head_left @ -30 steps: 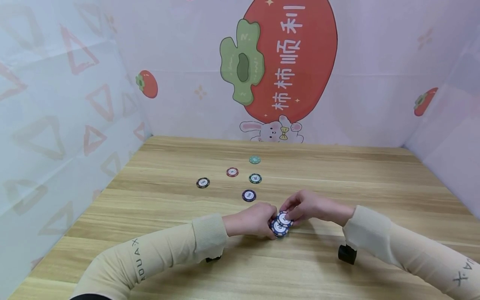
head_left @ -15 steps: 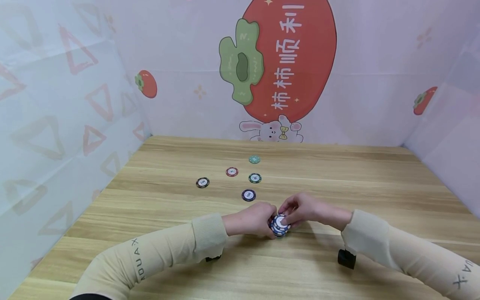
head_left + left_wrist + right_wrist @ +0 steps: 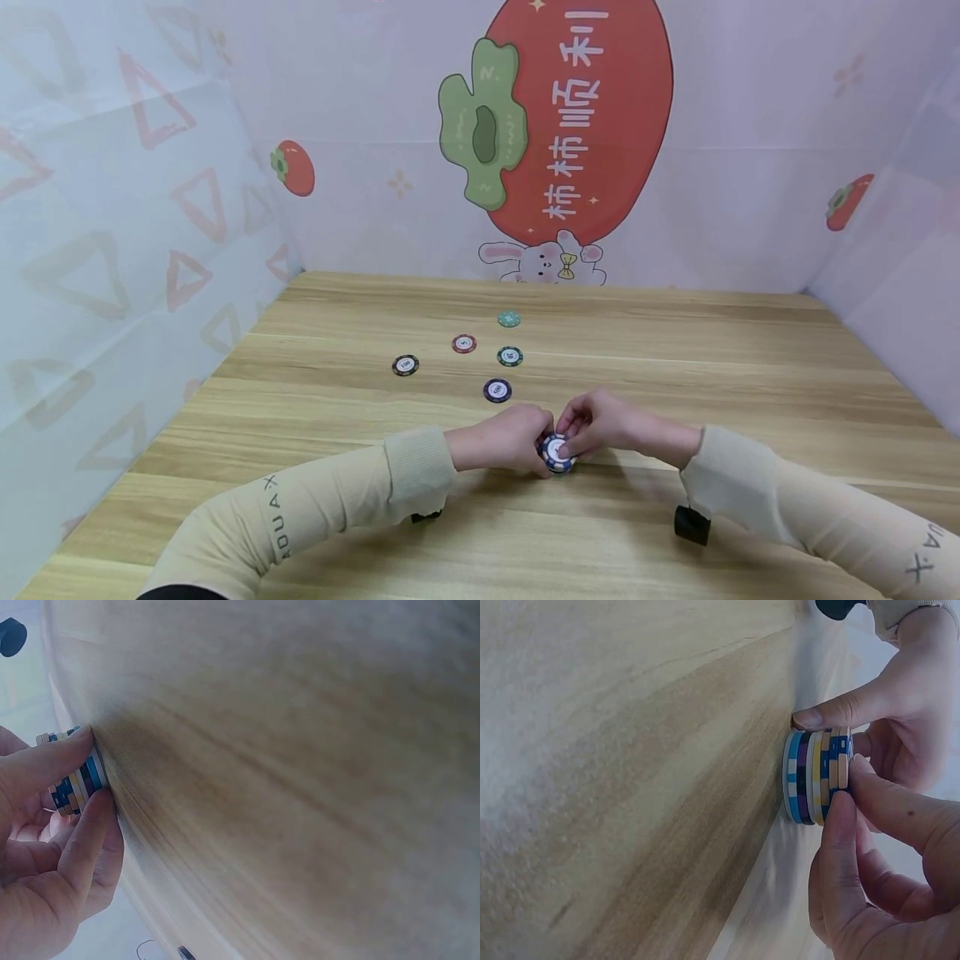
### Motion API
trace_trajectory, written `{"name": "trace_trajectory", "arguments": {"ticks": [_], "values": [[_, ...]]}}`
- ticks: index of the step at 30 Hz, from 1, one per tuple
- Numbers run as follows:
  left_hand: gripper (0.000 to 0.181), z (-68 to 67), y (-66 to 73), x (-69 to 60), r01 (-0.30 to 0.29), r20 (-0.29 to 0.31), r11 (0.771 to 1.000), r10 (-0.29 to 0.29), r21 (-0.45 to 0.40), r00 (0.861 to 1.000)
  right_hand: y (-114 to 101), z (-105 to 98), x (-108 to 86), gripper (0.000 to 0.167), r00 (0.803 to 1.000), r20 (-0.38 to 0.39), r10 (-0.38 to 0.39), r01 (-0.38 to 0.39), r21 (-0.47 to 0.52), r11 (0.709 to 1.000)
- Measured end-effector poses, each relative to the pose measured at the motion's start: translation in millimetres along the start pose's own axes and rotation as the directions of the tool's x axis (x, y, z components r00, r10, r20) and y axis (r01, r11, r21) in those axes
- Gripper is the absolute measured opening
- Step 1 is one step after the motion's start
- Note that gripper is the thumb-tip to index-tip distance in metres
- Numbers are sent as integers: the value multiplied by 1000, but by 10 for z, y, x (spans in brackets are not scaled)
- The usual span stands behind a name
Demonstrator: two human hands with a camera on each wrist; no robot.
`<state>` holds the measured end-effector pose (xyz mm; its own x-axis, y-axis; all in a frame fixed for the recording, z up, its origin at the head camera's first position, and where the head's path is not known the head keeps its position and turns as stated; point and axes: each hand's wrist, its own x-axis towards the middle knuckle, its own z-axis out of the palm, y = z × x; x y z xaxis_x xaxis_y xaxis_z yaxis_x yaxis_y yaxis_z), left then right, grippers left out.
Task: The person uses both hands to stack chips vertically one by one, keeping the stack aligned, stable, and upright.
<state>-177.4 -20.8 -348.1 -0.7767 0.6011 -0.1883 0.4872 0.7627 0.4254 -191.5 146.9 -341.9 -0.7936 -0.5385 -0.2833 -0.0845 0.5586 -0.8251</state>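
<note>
A short stack of poker chips (image 3: pixel 804 780) stands on the table, a light blue chip at its bottom and blue-and-cream ones on top. Around its side my left hand (image 3: pixel 506 438) grips it with thumb and fingers, as the left wrist view also shows. From the other side my right hand (image 3: pixel 609 422) pinches the blue-edged top poker chip (image 3: pixel 555 450), its thumb over the face. That chip lies flat and lined up with those below. Part of the stack is hidden behind the fingers in the head view.
Loose chips lie flat beyond the hands: a purple one (image 3: pixel 498 390), a dark green one (image 3: pixel 510 357), a red one (image 3: pixel 464 343), a black one (image 3: pixel 406 365) and a light green one (image 3: pixel 509 319). Printed cloth walls (image 3: pixel 360 225) border the wooden table (image 3: pixel 712 358).
My right hand has brought the top chip down and left, from overlapping the stack off-centre to lying squarely on it. My left hand has stayed around the stack.
</note>
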Motion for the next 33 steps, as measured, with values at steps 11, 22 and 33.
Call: {"name": "trace_trajectory", "arguments": {"ticks": [11, 22, 33], "values": [[29, -8, 1, 4, -20, -7, 1000, 20, 11, 1000, 36, -25, -60, 35, 988, 45, -146, 151, -131, 980], [29, -69, -33, -30, -31, 34, 1000, 31, -8, 999, 110, 101, -68, 45, 971, 15, -239, 233, -283, 931], [32, -283, -159, -32, -113, 54, 993, 112, 24, 992, 90, 153, -53, 43, 974, -19, -227, 205, -355, 912]]}}
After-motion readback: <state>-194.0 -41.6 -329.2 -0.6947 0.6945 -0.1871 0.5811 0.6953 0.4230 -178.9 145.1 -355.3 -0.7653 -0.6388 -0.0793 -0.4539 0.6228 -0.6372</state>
